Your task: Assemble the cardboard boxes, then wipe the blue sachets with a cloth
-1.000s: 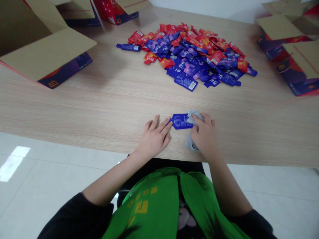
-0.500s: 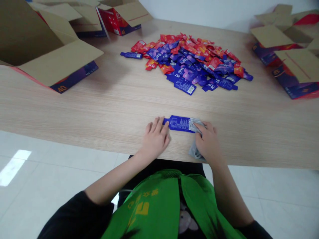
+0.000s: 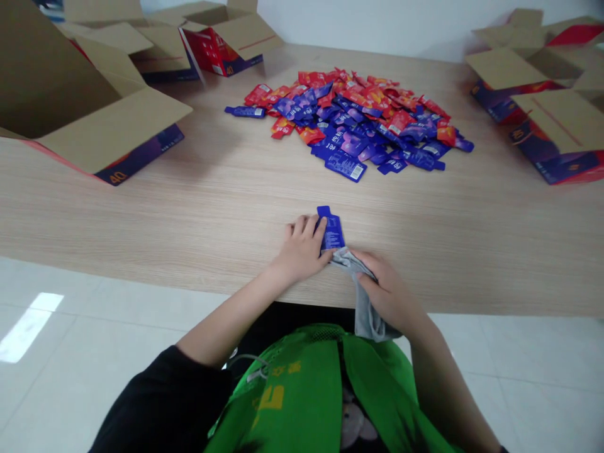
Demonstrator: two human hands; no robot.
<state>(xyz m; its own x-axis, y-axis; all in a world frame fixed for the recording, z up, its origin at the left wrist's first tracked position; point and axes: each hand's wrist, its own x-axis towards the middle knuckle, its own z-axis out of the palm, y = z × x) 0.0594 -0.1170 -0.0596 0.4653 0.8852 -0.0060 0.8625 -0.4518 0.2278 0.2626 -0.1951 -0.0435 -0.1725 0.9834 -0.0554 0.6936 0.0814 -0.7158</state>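
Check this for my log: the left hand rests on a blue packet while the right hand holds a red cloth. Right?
No: in the head view the left hand rests on a blue packet, but the cloth the right hand holds is grey, not red.

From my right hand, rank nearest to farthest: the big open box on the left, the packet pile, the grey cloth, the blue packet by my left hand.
From your right hand:
1. Grey cloth, held in it.
2. Blue packet, ahead and left, partly under your left hand.
3. Packet pile, farther ahead.
4. Open box, far left.
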